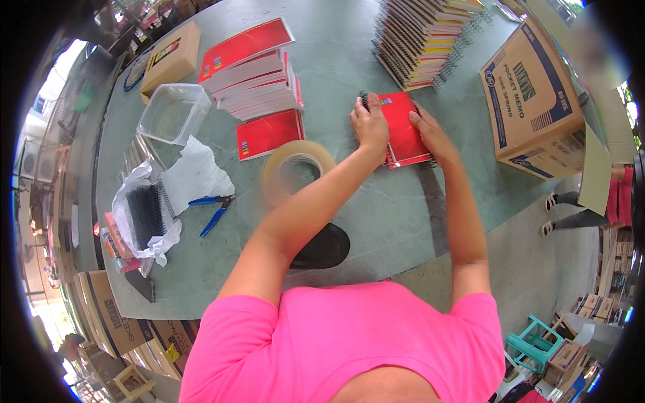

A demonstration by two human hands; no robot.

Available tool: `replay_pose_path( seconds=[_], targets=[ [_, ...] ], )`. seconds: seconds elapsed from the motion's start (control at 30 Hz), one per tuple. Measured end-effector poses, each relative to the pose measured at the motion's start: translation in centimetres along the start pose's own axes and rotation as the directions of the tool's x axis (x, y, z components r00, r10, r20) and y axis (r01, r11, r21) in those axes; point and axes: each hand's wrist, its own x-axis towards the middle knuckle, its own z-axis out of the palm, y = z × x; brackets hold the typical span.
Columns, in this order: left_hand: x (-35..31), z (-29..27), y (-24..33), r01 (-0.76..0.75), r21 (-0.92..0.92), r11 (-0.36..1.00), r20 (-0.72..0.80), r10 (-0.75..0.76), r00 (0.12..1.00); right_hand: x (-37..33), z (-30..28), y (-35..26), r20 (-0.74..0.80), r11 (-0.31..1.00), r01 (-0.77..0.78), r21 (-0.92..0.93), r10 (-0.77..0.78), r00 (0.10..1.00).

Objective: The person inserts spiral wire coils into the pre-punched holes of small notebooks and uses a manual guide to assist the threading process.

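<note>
A small red-covered notebook (403, 127) lies on the green table before me, right of the middle. My left hand (371, 126) grips its left edge, where dark wire coil shows beside the fingers. At the opposite edge my right hand (432, 136) holds on, thumb on the cover and fingers mostly out of sight. Behind the notebook rises a tall stack of spiral-bound notebooks (420, 47). To the left stand a pile of red-covered booklets (252, 74) and a single red booklet (272, 133) in front of it.
A roll of clear tape (322, 149) is beside my left forearm. Blue-handled cutters (213, 213), black coils (148, 211) in white wrapping and a clear plastic tub (173, 113) lie further left. An open carton (534, 101) sits at the right; another person (605, 198) stands beyond it.
</note>
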Motion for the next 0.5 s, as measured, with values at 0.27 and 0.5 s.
replay_pose_path(
  seconds=[0.27,0.5],
  targets=[
    [-10.5,-9.7,10.3,0.090,-0.413,0.906,0.683,0.244,0.688,0.2,-2.3,1.7,0.037,0.986,-0.143,0.081,0.140,0.989],
    [-21.4,-19.5,15.2,0.074,-0.743,0.666,0.670,0.737,0.090,1.7,-1.6,-0.4,-0.192,0.681,0.193,-0.706,-0.447,0.874]
  ],
)
